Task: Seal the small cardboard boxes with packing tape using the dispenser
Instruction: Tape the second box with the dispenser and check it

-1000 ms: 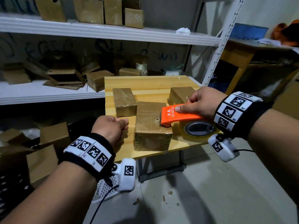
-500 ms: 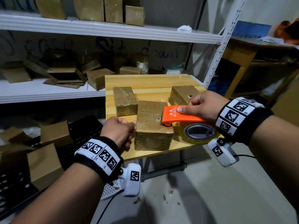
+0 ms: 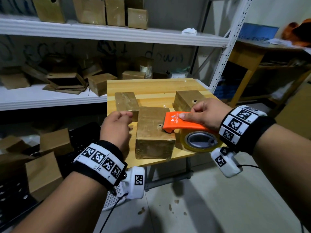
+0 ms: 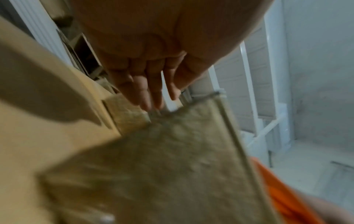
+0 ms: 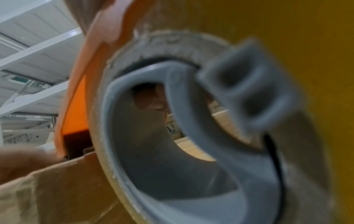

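Three small brown cardboard boxes sit on a wooden table point(image 3: 151, 86). The middle box point(image 3: 151, 132) stands at the table's front edge. My right hand point(image 3: 202, 113) grips the orange tape dispenser point(image 3: 181, 122), whose front end rests on the top of this box near its right edge. The tape roll point(image 3: 200, 142) hangs beside the box's right side. My left hand point(image 3: 125, 115) hovers by the box's left side, holding nothing. In the left wrist view its fingers point(image 4: 145, 91) point loosely at the box point(image 4: 153, 166). The right wrist view shows the roll's grey core point(image 5: 172, 151) close up.
A second box point(image 3: 126, 101) lies at the back left of the table and a third point(image 3: 186, 100) at the back right, partly behind my right hand. White metal shelves point(image 3: 101, 32) with more boxes stand behind. Flat cartons point(image 3: 43, 169) lean on the floor at left.
My left hand has moved forward and up along the left side of the middle box and its fingers have loosened. My right hand still holds the dispenser on the box top.
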Available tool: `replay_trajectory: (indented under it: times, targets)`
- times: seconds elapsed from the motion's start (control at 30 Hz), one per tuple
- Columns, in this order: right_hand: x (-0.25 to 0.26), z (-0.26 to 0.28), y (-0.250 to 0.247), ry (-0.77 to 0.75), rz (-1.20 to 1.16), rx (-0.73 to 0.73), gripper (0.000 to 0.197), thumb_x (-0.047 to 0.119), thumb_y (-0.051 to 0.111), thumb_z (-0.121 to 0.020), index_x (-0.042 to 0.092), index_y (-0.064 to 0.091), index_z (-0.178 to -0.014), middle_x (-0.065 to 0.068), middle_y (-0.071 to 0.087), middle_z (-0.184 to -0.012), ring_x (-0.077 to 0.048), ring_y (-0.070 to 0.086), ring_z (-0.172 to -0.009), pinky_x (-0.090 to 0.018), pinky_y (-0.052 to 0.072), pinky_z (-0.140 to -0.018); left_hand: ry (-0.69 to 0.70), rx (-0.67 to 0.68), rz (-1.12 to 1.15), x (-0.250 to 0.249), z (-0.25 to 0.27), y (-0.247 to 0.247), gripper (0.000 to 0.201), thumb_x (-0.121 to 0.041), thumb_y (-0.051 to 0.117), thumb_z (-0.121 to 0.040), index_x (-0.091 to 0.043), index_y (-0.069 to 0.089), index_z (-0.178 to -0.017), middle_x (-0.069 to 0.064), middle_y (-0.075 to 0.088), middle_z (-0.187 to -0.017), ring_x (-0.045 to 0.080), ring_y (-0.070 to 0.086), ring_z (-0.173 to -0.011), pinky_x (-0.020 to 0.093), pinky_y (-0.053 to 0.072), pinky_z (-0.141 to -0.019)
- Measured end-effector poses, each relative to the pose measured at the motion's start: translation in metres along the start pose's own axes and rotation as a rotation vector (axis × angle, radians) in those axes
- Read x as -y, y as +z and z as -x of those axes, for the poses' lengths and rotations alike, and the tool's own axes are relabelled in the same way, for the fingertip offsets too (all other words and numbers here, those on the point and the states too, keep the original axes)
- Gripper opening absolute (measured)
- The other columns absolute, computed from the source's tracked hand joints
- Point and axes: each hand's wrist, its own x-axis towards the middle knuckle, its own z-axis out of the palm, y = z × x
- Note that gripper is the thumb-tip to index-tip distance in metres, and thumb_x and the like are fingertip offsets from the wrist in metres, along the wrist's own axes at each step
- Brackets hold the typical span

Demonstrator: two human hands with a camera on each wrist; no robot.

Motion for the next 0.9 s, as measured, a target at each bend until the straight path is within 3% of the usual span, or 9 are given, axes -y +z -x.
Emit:
replay_trajectory:
  times: [0.07,0.2,0.3,0.4,0.5,0.57,0.67,0.8,0.9]
  targets:
    - [0.003,0.001,0.004,-0.006,-0.007,0.001,0.048,0.069,0.076,-0.079,0.021,0.077,-0.081,0.005,0.079,-0.075,-0.015,0.076,-0.073,-0.031,0.056,-0.070,-0.004,0.096,0.041,-0.008,0.004,0.008,0.031,-0.025,0.055,-0.107,-0.013,0.065,-0.133,0.005,0.069,-0.127,0.025,0.065,-0.116,0.036,0.054,-0.092]
    - [0.008,0.000,0.008,-0.024,-0.003,0.012,0.047,0.067,0.075,-0.082,0.020,0.077,-0.084,0.002,0.080,-0.080,-0.017,0.076,-0.075,-0.033,0.059,-0.073,-0.002,0.160,-0.114,-0.003,0.006,0.018,0.072,-0.055,0.063,-0.098,-0.023,0.041,-0.159,0.004,0.053,-0.155,0.025,0.057,-0.133,0.049,0.050,-0.111]
    - [0.006,-0.001,0.007,-0.030,-0.009,0.025,0.046,0.066,0.076,-0.082,0.020,0.077,-0.086,0.002,0.080,-0.079,-0.016,0.076,-0.074,-0.030,0.056,-0.068,0.039,0.137,-0.188,0.000,0.009,0.020,0.069,-0.039,0.065,-0.102,-0.030,0.033,-0.163,0.001,0.048,-0.159,0.019,0.061,-0.120,0.028,0.059,-0.086]
    - [0.004,0.000,0.006,-0.025,-0.015,0.034,0.047,0.068,0.076,-0.080,0.021,0.078,-0.086,0.001,0.081,-0.080,-0.017,0.078,-0.075,-0.034,0.061,-0.074,0.058,0.148,-0.220,-0.001,0.007,0.019,0.067,-0.028,0.064,-0.104,-0.028,0.033,-0.163,-0.002,0.048,-0.157,0.003,0.057,-0.092,0.006,0.048,-0.052]
    - [0.003,-0.002,0.004,-0.029,-0.004,0.035,0.047,0.069,0.076,-0.079,0.022,0.078,-0.083,0.002,0.080,-0.077,-0.016,0.077,-0.073,-0.033,0.061,-0.073,0.066,0.129,-0.217,-0.002,0.009,0.018,0.067,-0.027,0.066,-0.103,-0.026,0.034,-0.163,-0.002,0.048,-0.159,0.015,0.061,-0.116,0.025,0.058,-0.088]
    - [0.000,-0.003,0.000,-0.037,0.016,0.029,0.047,0.069,0.077,-0.079,0.023,0.079,-0.082,0.004,0.080,-0.074,-0.015,0.077,-0.071,-0.031,0.058,-0.069,0.063,0.122,-0.200,-0.001,0.009,0.018,0.066,-0.025,0.066,-0.103,-0.025,0.036,-0.162,-0.002,0.051,-0.155,0.017,0.058,-0.119,0.034,0.053,-0.104]
    - [-0.010,0.000,-0.009,-0.014,0.026,0.011,0.047,0.069,0.079,-0.078,0.023,0.080,-0.087,0.002,0.081,-0.078,-0.018,0.079,-0.071,-0.033,0.061,-0.071,0.057,0.121,-0.176,0.001,0.008,0.018,0.065,-0.023,0.066,-0.104,-0.024,0.037,-0.162,-0.005,0.056,-0.139,0.015,0.058,-0.113,0.033,0.053,-0.100]
    - [-0.025,0.002,-0.018,-0.008,0.047,0.011,0.048,0.070,0.078,-0.077,0.023,0.080,-0.086,0.003,0.081,-0.076,-0.017,0.079,-0.069,-0.033,0.062,-0.073,0.048,0.128,-0.169,-0.001,0.009,0.018,0.065,-0.023,0.065,-0.104,-0.025,0.036,-0.162,-0.002,0.056,-0.148,0.018,0.062,-0.115,0.038,0.056,-0.102]
    - [-0.031,0.001,-0.023,-0.005,0.076,0.005,0.050,0.071,0.079,-0.076,0.022,0.080,-0.083,0.003,0.080,-0.075,-0.018,0.078,-0.071,-0.033,0.061,-0.072,0.042,0.143,-0.140,0.001,0.009,0.019,0.065,-0.020,0.064,-0.105,-0.025,0.035,-0.163,-0.004,0.057,-0.142,0.007,0.062,-0.095,0.020,0.058,-0.073]
